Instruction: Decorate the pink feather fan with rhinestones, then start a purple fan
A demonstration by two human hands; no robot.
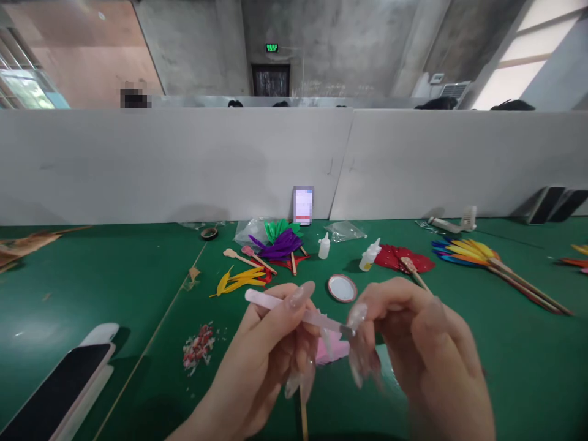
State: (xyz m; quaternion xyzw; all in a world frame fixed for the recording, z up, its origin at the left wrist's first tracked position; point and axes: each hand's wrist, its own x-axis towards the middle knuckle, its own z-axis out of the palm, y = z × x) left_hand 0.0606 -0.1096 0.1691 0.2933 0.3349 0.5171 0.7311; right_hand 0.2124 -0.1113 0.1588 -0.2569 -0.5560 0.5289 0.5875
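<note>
My left hand (275,343) is closed round a pale pink tool (271,301) with a dark metal tip, which slants down to the right. My right hand (413,337) has its thumb and fingers pinched at that tip; whether anything small is between them is hidden. Below and between the hands lies a pink piece (331,349), partly covered by the fingers. A thin wooden stick (304,411) shows under my left hand.
A white round lid (342,288), glue bottles (369,256), yellow feathers (241,280), purple feathers (280,246) and a red feathered piece (390,257) lie beyond the hands. Multicoloured feathers (468,251) are right, scraps (199,347) left. A phone (303,205) leans on the white partition (184,165).
</note>
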